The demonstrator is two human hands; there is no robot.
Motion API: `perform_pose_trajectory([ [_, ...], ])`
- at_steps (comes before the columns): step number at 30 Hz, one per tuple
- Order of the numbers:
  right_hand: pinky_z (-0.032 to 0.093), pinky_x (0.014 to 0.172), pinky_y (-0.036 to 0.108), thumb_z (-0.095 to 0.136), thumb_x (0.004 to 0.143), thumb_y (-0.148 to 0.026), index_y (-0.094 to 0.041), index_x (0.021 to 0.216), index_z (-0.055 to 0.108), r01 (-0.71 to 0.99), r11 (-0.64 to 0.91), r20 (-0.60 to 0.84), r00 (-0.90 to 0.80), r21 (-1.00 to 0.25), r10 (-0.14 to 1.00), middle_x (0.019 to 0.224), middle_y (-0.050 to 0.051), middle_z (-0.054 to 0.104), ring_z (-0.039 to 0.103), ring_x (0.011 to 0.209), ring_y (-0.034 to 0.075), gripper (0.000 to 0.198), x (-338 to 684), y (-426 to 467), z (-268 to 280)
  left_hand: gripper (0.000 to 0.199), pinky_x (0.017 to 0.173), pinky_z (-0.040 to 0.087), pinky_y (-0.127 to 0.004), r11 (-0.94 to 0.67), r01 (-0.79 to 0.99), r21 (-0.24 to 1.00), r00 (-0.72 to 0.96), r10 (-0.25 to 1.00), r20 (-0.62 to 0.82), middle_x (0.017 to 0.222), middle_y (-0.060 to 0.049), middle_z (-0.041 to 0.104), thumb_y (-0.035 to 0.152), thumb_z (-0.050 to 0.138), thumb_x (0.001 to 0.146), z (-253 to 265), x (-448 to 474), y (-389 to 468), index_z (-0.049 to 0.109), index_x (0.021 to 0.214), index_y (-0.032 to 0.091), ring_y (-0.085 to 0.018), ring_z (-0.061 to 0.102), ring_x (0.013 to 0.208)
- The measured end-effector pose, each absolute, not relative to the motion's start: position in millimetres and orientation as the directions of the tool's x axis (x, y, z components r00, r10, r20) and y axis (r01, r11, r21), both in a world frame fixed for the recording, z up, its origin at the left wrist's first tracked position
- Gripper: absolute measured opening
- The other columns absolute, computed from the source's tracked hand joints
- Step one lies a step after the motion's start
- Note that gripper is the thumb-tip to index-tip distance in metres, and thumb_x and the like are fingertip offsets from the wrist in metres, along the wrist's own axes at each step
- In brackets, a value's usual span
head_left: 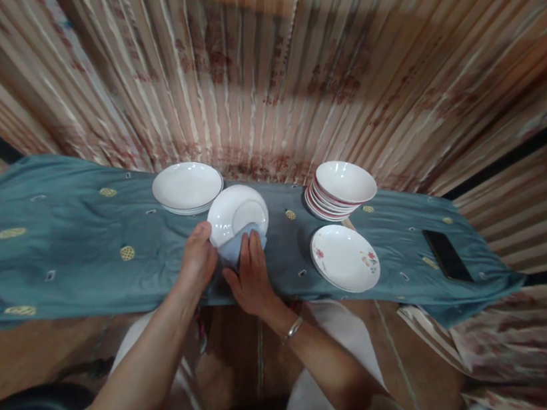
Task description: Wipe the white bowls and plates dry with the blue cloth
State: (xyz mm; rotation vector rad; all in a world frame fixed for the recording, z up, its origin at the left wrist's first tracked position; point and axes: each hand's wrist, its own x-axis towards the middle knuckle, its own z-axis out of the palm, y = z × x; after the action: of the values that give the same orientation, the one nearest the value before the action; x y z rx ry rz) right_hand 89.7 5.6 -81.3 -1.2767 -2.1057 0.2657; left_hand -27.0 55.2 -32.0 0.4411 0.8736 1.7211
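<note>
Several fingers (253,251) of the right hand (255,287) hold a blue cloth (230,251) against a glossy, round white dish (227,209), its rim gripped by the left hand (197,257). Beyond them, leftward, sit smooth stacked plates (188,185); rightward, nested bowls (345,182) and a flower-printed plate (344,258), all on sheeny teal fabric (84,227). Both forearms converge forward, right hand palm-down.

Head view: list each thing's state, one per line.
White dish, held, tilted, partly covered
Blue cloth, bunched against the dish
Left hand, gripping the dish's rim
Right hand, laid on the cloth
White plates, stacked, face up
Bowls, stacked, upright
Flowered plates, apparently stacked, face up
Black phone-like slab, lying flat
Tablecloth, spread, wrinkled
Curtain, hanging in folds
</note>
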Motion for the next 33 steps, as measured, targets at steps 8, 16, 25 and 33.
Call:
perform_pose_trajectory([
  [8, 0.023, 0.115, 0.053, 0.038, 0.093, -0.053, 0.001, 0.148, 0.014, 0.699, 0.58, 0.488, -0.366, -0.419, 0.793, 0.154, 0.027, 0.016, 0.005, 0.146, 0.031, 0.081, 87, 18, -66, 0.037, 0.056, 0.044, -0.021, -0.033, -0.636, 0.771, -0.257, 0.951, -0.171, 0.063, 0.003, 0.064, 0.036, 0.083, 0.055, -27, -28, 48, 0.056, 0.072, 0.017, -0.009, 0.057, 0.055],
  [16, 0.02, 0.116, 0.05, 0.035, 0.095, -0.044, 0.0, 0.149, 0.012, 0.745, 0.525, 0.519, -0.283, -0.411, 0.807, 0.154, 0.026, 0.015, 0.005, 0.147, 0.029, 0.073, 87, 40, -56, 0.03, 0.063, 0.046, -0.021, -0.064, -0.645, 0.762, -0.204, 0.975, -0.091, 0.065, 0.003, 0.063, 0.035, 0.079, 0.064, -27, -26, 47, 0.056, 0.069, 0.018, -0.009, 0.057, 0.06],
  [25, 0.02, 0.115, 0.051, 0.034, 0.096, -0.041, -0.002, 0.149, 0.014, 0.777, 0.431, 0.481, -0.19, -0.459, 0.856, 0.155, 0.025, 0.013, 0.007, 0.146, 0.028, 0.069, 94, 56, -59, 0.025, 0.072, 0.048, -0.025, -0.058, -0.661, 0.749, -0.186, 0.978, -0.089, 0.074, 0.002, 0.067, 0.033, 0.076, 0.068, -31, -27, 48, 0.056, 0.073, 0.018, -0.011, 0.06, 0.068],
  [33, 0.022, 0.114, 0.051, 0.033, 0.097, -0.04, 0.001, 0.147, 0.018, 0.796, 0.391, 0.472, -0.152, -0.462, 0.868, 0.153, 0.027, 0.019, 0.012, 0.146, 0.029, 0.067, 97, 54, -70, 0.025, 0.067, 0.048, -0.023, -0.074, -0.689, 0.721, -0.218, 0.97, -0.109, 0.071, 0.002, 0.068, 0.03, 0.079, 0.065, -28, -26, 48, 0.056, 0.069, 0.019, -0.011, 0.061, 0.065],
])
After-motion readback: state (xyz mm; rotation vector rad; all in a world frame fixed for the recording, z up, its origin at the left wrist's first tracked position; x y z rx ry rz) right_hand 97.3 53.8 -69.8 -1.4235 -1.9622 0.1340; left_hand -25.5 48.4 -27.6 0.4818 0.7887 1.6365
